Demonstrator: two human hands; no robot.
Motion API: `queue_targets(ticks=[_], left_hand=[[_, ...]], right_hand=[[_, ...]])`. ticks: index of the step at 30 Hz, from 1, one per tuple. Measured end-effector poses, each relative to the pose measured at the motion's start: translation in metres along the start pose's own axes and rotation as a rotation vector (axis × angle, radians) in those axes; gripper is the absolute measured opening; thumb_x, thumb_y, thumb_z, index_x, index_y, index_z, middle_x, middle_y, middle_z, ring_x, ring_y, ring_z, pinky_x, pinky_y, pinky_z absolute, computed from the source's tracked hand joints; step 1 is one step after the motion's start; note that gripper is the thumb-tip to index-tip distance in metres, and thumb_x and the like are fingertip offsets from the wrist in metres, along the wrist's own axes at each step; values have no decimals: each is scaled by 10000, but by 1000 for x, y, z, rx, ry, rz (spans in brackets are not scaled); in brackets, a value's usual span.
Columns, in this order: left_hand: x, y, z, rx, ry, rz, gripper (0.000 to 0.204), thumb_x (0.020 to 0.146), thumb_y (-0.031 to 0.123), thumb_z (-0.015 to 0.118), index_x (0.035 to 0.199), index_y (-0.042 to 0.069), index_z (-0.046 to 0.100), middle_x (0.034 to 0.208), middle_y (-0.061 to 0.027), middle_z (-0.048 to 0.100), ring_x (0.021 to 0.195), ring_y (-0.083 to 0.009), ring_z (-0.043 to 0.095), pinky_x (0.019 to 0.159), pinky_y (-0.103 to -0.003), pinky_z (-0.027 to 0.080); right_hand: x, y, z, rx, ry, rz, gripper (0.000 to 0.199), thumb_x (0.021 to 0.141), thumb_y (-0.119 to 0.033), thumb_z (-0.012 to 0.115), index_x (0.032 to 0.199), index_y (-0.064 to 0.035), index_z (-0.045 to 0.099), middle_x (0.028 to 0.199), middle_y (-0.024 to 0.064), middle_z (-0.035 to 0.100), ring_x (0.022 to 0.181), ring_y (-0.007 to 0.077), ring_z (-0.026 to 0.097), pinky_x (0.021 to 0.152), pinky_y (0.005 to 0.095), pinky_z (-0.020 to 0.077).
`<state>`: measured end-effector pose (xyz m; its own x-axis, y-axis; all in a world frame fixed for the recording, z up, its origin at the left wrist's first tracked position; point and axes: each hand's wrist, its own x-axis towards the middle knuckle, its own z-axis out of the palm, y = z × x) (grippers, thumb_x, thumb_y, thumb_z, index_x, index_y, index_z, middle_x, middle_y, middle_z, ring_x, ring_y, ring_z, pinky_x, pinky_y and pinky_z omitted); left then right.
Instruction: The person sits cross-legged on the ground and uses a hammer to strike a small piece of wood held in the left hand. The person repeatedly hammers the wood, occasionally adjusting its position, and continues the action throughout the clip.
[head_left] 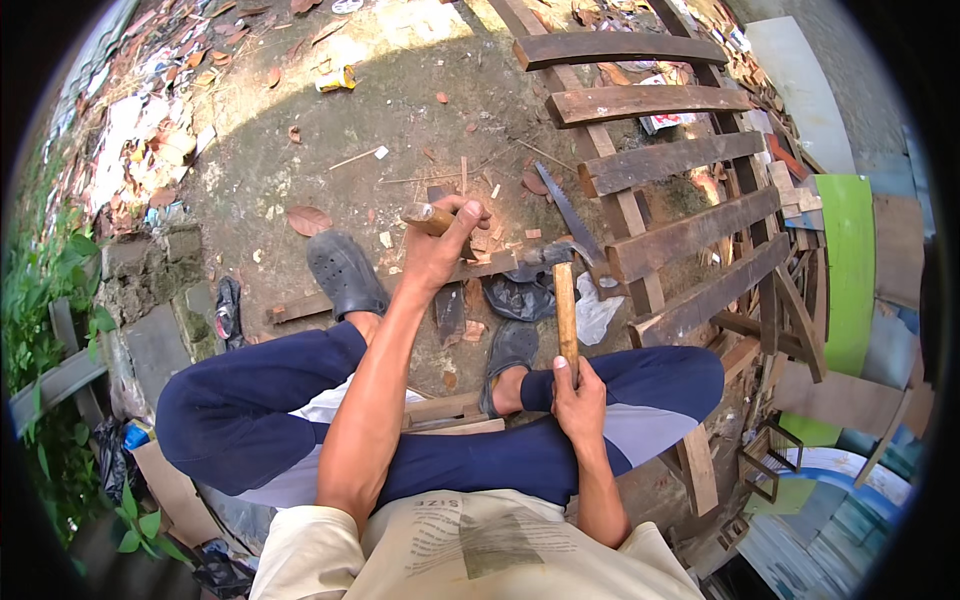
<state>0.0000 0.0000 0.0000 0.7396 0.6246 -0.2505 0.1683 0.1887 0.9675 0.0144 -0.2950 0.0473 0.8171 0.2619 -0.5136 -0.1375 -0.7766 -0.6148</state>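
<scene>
Looking down through the head view, we've got our left grip (440, 250) wrapped around a stubby wooden handle (426, 217), its thick end poking out on the left of the fist. From here it sits over the far side of a long dark plank (300, 306) on the ground; fingers hide most of the lower end, so we can't tell what's there. Our right grip (580, 400) is closed on the near end of a pale wooden stick (567, 315), which points away from us over the ground between our knees. Just past it are a black plastic bag (522, 298) and a clear plastic bag (598, 310), with a hand saw (566, 208) lying near them. Over on the right there's a slatted wooden frame (680, 160), and dark clogs (345, 275) on our feet.
</scene>
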Motion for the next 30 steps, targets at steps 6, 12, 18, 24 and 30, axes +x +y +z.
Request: queue_targets(ticks=[6, 12, 18, 24, 30], left_hand=[[9, 1, 6, -168, -18, -17, 621, 875, 669, 671, 787, 56, 639, 765, -29, 625, 788, -147, 616, 755, -326, 499], [13, 2, 10, -193, 30, 9, 628, 841, 696, 690, 713, 86, 613, 671, 20, 601, 702, -96, 616, 631, -279, 492], [12, 11, 13, -249, 32, 10, 645, 802, 727, 703, 738, 93, 609, 690, 19, 601, 708, -95, 607, 637, -276, 490], [12, 16, 10, -62, -104, -96, 599, 796, 673, 759, 778, 89, 629, 694, 42, 595, 693, -86, 575, 627, -265, 469], [0, 33, 9, 52, -242, -18, 460, 855, 497, 798, 801, 69, 640, 649, 48, 545, 638, -68, 488, 567, -271, 409]], right_hand=[[1, -8, 3, -31, 10, 43, 426, 995, -362, 627, 845, 34, 583, 568, 162, 529, 502, 266, 519, 542, 418, 427], [3, -4, 4, -24, 20, 58, 425, 1002, -370, 619, 844, 24, 599, 582, 148, 554, 528, 260, 558, 554, 413, 434], [2, -9, 5, -41, 15, 68, 418, 1002, -367, 619, 855, 24, 610, 583, 147, 564, 537, 255, 587, 554, 407, 443], [-1, -18, 1, 28, -10, 44, 392, 1015, -335, 612, 821, 4, 592, 558, 86, 573, 484, 174, 573, 490, 346, 437], [-15, -66, -34, 118, -20, -155, 355, 1032, -300, 599, 834, -9, 552, 549, 39, 560, 463, 115, 562, 445, 288, 418]])
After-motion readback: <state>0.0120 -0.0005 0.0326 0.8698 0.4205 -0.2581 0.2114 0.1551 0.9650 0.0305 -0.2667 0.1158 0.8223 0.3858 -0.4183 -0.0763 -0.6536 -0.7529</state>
